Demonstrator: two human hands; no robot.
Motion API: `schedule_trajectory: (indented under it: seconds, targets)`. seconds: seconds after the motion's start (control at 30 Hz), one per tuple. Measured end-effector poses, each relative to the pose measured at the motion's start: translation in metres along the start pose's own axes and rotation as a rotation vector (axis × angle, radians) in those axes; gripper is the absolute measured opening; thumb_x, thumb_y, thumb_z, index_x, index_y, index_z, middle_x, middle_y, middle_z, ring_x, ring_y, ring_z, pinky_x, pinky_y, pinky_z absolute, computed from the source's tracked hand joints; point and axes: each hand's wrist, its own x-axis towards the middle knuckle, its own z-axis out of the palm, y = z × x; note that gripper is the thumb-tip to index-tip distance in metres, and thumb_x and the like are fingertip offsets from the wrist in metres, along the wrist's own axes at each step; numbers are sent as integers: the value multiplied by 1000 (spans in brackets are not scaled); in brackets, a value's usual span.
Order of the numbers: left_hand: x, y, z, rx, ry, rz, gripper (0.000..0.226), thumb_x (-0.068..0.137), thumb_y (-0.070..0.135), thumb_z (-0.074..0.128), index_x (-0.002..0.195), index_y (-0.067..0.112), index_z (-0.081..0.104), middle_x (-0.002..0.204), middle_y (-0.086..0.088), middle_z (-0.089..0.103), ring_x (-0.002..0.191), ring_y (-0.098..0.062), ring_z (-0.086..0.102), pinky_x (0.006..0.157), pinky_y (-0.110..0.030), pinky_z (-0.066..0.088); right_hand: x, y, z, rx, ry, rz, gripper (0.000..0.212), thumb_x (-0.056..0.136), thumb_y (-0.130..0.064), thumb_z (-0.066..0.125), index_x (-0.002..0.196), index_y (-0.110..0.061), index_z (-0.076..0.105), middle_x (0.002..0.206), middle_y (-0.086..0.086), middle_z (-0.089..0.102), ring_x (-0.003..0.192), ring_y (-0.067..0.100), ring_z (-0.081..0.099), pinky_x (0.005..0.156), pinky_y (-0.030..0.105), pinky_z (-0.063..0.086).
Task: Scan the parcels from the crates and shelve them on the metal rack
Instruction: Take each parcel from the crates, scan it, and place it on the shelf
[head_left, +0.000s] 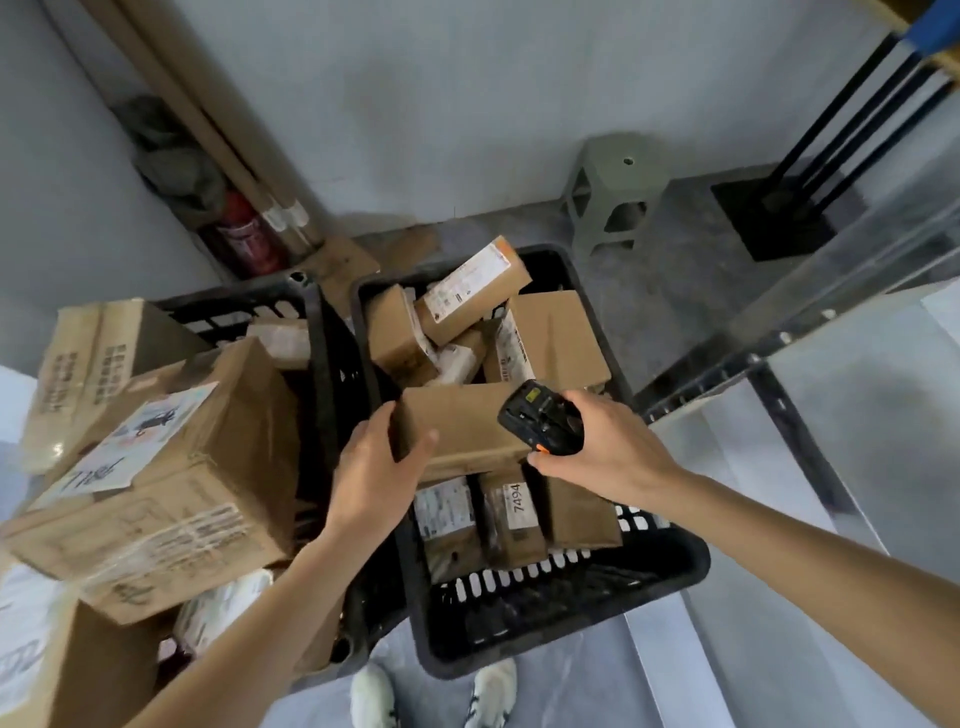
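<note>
My left hand (376, 470) grips the left end of a plain brown cardboard parcel (462, 428), held just above the right black crate (561, 608). My right hand (608, 447) holds a black handheld scanner (540, 418) with an orange button, right over the parcel's right end. Several more cardboard parcels lie in that crate, one (511, 514) marked 7494 and a long one (475, 291) with a white label at the back. The metal rack (779, 358) runs along the right side, its shelf surface pale.
A second black crate (317, 332) on the left holds large cardboard boxes (171, 483) piled above its rim. A grey-green stool (613, 192) stands by the back wall. Cardboard tubes (208, 130) lean in the left corner beside a red cylinder. My white shoes (431, 691) are below.
</note>
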Motion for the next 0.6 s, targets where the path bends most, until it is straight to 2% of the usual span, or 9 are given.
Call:
schedule_trajectory:
  seconds: [0.07,0.17,0.27,0.37,0.5,0.6]
  targets:
    - [11,-6,5,37,3,10,75,96,53,60,157,19,34,144,-1,52,128,-18,53,102,-38,50,17,6,14,25,-16,15,62,76,-56,82,124,-27,57,106,-12,66,92,9,65,79,33,58]
    - [21,-8,9,84,-4,29,72,96,55,57,157,22,36,140,3,54,123,-15,55,97,-36,52,38,12,29,53,-47,32,66,74,-57,82,126,-26,55,106,-10,68,92,11,67,81,37,59]
    - [26,-7,11,105,-10,45,72,95,57,55,156,24,37,141,5,55,124,-16,54,99,-41,53,50,13,37,69,-62,18,75,73,-57,83,134,-25,52,114,-8,67,98,12,66,85,37,59]
    - [26,-3,11,75,-4,26,73,95,54,58,157,23,36,142,5,57,125,-16,54,101,-41,52,54,14,39,86,-61,5,74,73,-57,83,132,-25,51,111,-9,67,96,11,67,82,36,60]
    - [20,0,7,-6,-1,28,72,95,51,61,157,23,37,143,6,56,125,-11,53,102,-33,50,50,15,34,129,-36,-5,70,74,-55,83,130,-27,53,107,-14,68,93,5,66,81,33,60]
    - [11,2,4,-39,9,71,70,96,48,62,156,22,38,142,9,56,123,-3,50,94,-18,43,42,13,24,158,10,-15,65,74,-55,83,128,-31,55,103,-19,68,92,2,66,82,32,59]
